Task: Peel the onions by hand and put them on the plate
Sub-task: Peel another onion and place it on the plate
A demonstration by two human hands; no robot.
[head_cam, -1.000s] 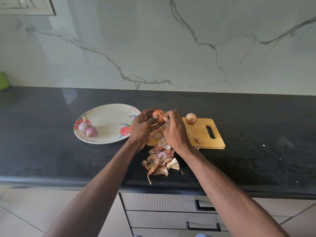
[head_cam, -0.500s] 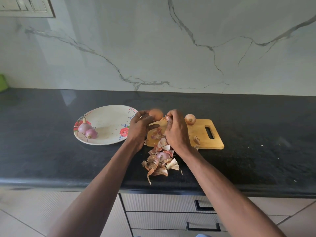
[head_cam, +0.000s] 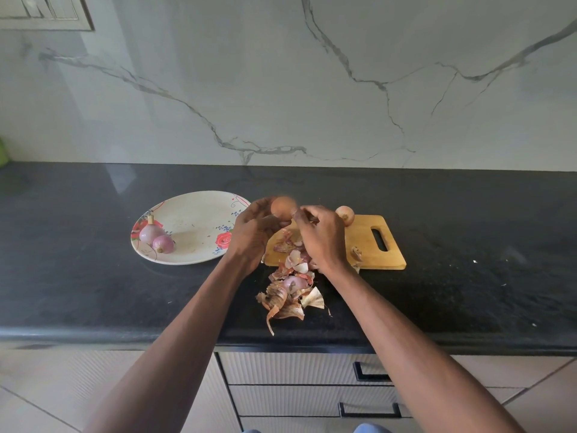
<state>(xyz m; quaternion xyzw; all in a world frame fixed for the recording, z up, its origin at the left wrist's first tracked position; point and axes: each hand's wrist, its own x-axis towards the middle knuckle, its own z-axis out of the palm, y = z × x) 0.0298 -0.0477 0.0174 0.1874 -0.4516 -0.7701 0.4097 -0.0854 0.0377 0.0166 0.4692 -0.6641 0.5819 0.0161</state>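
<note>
Onion (head_cam: 282,207) turned, blurry | L hand (head_cam: 253,232) grips it | R hand (head_cam: 321,235) prob. pinches skin

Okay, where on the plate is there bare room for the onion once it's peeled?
The plate is bare through its middle and right side, between the two peeled onions at its left rim and the left hand. It is crowded below the cutting board, where the peel pile lies.

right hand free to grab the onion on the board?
Probably not yet: the right hand is busy picking at the onion the left hand holds. The board onion sits unblocked just beyond its knuckles.
</note>
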